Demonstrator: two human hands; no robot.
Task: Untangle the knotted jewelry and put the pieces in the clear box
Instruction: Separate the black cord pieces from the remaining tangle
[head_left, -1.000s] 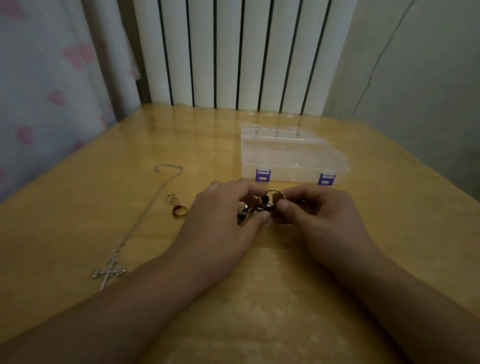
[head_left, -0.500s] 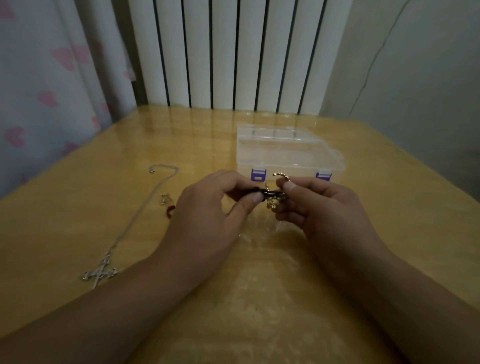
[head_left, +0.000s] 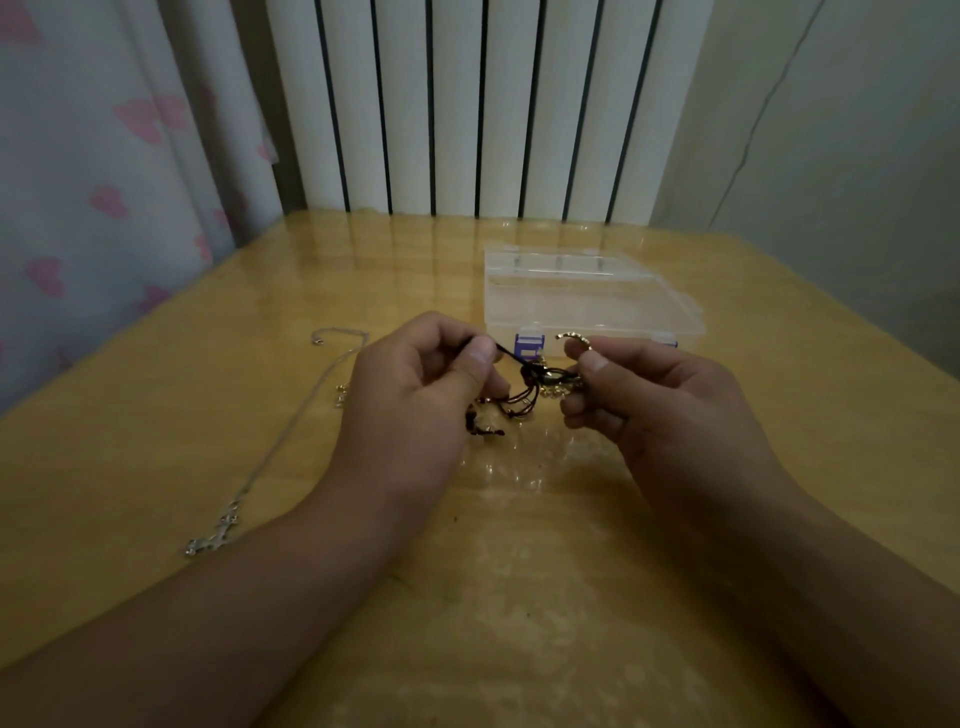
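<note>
A tangle of dark cord and gold jewelry (head_left: 540, 382) hangs above the wooden table between my hands. My left hand (head_left: 415, 395) pinches one end of the dark cord between thumb and forefinger. My right hand (head_left: 654, 400) grips the gold part, with a curved gold ring (head_left: 571, 338) sticking up over its thumb. Loose cord ends with small beads (head_left: 488, 415) dangle below my left fingers. The clear box (head_left: 587, 299) with purple latches lies shut just behind the hands.
A silver chain with a cross pendant (head_left: 213, 540) stretches across the table at the left. A small gold piece (head_left: 341, 395) lies beside my left hand. A white radiator (head_left: 467, 104) and a curtain with pink hearts (head_left: 78, 182) border the table's far side.
Both hands have lifted the tangle off the table and pulled apart, stretching the dark cord between them. The red ring beside the left hand is now hidden.
</note>
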